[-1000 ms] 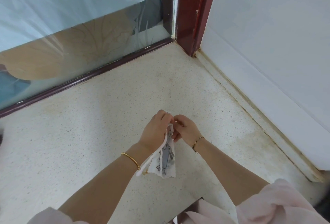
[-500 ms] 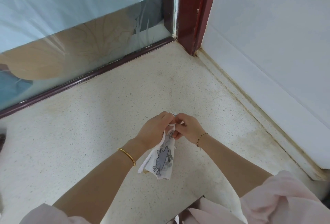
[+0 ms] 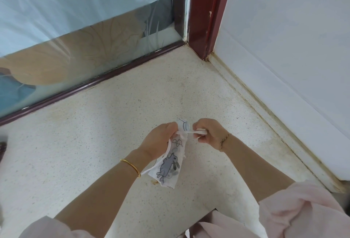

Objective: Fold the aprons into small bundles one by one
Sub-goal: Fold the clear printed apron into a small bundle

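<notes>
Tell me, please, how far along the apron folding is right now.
Done: the rabbit-print apron is folded into a small bundle. In hand: the left hand grips it while the right hand pulls its white tie taut. Left: probably finishing the tie and setting it down; no other aprons are in view.

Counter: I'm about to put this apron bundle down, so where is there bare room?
Bare counter spreads left of the left hand up to the window rail, and beyond the right hand to the wall ledge. Crowded around the apron bundle they hold.
</notes>
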Tool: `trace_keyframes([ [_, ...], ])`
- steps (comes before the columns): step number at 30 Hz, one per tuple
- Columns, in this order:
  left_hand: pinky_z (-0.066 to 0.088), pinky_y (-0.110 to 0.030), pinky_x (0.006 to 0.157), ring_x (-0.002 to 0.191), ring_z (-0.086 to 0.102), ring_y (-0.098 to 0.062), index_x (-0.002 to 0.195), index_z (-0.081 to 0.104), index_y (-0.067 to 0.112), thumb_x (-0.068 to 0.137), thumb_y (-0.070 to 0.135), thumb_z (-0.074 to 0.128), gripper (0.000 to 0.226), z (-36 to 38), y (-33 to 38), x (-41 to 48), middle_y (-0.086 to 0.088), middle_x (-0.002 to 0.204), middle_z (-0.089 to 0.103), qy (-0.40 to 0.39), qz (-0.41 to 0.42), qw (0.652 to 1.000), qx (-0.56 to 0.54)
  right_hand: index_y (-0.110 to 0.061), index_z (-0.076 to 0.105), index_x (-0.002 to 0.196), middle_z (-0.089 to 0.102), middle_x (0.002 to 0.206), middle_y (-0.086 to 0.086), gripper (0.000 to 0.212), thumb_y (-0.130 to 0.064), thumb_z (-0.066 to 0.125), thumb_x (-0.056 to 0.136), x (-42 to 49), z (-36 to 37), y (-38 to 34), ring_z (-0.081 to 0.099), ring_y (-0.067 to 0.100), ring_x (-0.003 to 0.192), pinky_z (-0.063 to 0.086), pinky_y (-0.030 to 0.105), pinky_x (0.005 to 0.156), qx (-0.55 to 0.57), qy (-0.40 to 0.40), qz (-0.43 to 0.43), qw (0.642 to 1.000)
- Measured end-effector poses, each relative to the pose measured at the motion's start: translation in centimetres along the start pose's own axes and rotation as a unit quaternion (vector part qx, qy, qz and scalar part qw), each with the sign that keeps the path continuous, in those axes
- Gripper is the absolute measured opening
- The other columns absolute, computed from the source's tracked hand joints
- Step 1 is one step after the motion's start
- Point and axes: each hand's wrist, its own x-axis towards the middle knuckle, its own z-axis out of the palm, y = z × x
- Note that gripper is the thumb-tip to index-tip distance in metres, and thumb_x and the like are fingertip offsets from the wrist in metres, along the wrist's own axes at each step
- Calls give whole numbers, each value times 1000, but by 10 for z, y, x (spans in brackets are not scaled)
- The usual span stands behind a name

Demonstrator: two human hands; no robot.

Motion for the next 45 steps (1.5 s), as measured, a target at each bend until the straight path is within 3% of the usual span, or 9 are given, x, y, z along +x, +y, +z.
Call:
trace_keyframes([
  [4,50,-40,67,79,54,-24,95,49,9,90,33,24,35,1,-1,-4,-9,89,58,-6,-7,1000,-5,-14,39,60,40,57,4,37,-18,56,93,-1,-22,-8,33,11,39,29,18,39,-222,23,-11,975],
  [7,50,-40,66,78,53,-23,94,49,9,86,43,17,47,3,-1,-5,-7,88,58,4,-7,1000,-10,-15,50,72,49,65,-3,38,-42,42,97,-6,-24,-6,50,14,62,42,25,60,-711,64,45,699],
  [9,50,-40,65,77,52,-22,94,49,9,86,42,18,47,5,-2,-6,-7,87,57,11,-3,1000,-15,-19,54,85,56,79,-2,37,-43,30,99,-12,-16,-2,50,18,91,42,35,84,-761,106,-18,640],
  [12,49,-41,65,76,52,-23,96,52,6,85,39,18,49,7,0,-7,-9,86,57,18,-2,1000,-23,-17,56,94,62,88,3,35,-42,31,98,-15,5,7,55,20,85,49,35,82,-640,71,-136,753],
  [17,47,-32,70,84,53,-20,96,56,9,87,35,26,41,9,3,-11,-6,92,59,46,-8,996,-71,-11,48,86,59,84,7,20,-26,40,99,-8,26,28,56,21,76,45,31,71,-536,1,-119,836],
  [22,38,-19,67,78,47,-15,81,56,11,91,24,52,17,17,-12,-23,4,85,52,125,-6,990,-62,-6,47,78,69,90,19,18,-12,53,94,-11,18,39,69,29,84,58,41,76,-166,4,-48,985],
  [30,49,-35,67,77,55,-20,82,45,9,96,13,48,14,19,-13,-35,-4,85,56,56,-183,961,-200,-6,46,78,65,96,31,21,1,43,97,-15,13,52,68,37,84,59,43,71,159,13,-7,987],
  [39,58,-27,65,82,70,-25,79,43,5,95,0,48,18,8,-9,-31,-20,91,65,86,-304,815,-486,7,49,96,65,93,32,14,-3,41,98,-10,15,44,69,38,81,59,45,68,237,87,27,967],
  [45,46,-17,73,85,58,-9,65,52,28,81,14,65,25,-3,7,-19,1,94,64,116,-159,920,-339,-1,47,94,63,91,27,9,-5,39,98,-7,30,42,67,40,83,58,48,73,177,80,25,981],
])
